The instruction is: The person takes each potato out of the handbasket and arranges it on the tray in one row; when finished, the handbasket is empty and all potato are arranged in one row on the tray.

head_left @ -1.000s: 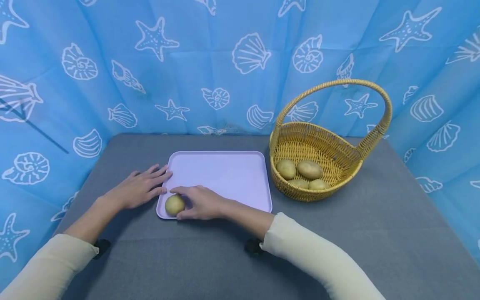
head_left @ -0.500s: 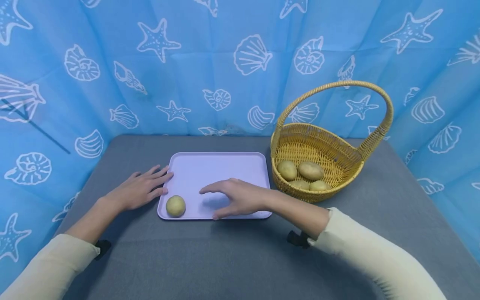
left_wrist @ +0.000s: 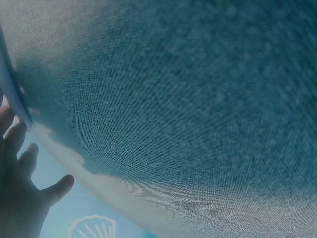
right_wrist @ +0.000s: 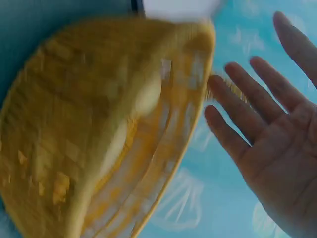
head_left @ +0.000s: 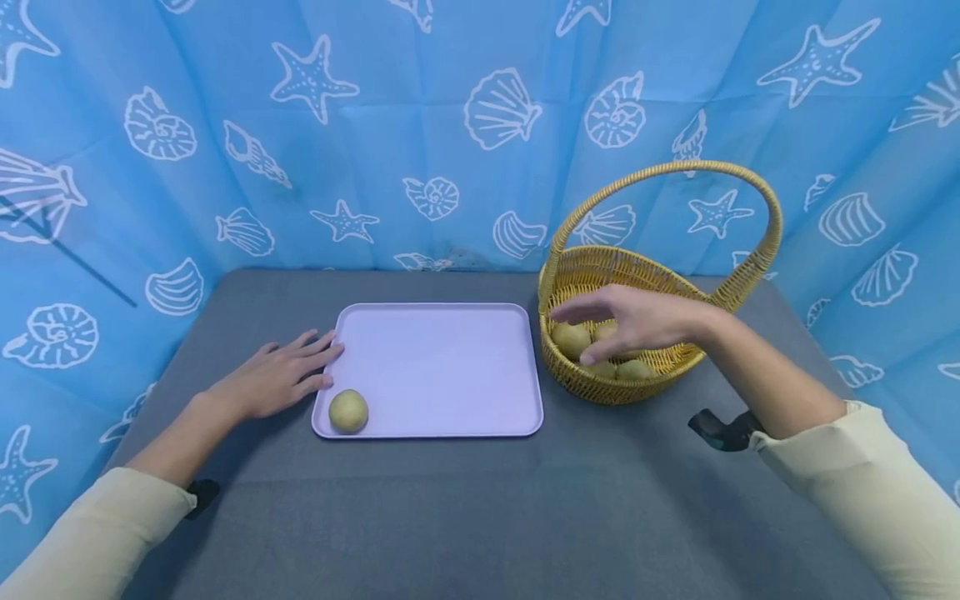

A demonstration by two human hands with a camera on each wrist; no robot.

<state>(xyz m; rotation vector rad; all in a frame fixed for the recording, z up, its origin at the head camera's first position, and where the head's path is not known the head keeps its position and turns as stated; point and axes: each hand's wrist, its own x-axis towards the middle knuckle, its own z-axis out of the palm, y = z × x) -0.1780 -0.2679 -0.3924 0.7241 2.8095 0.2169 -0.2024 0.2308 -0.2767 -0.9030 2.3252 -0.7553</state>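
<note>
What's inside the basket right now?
The basket holds potatoes; parts of three or four show. The right hand hovers open above and covers the rest, so the exact count is unclear.

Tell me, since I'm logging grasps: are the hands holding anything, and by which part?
Nothing is held: right hand hovers open over the basket; left hand lies flat beside the tray.

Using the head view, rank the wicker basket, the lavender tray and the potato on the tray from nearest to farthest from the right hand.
1. Wicker basket, directly under the right hand, at the table's right.
2. Lavender tray, beside the basket on its left, mid-table.
3. Potato on the tray, in the tray's near left corner, close to the left hand.
</note>
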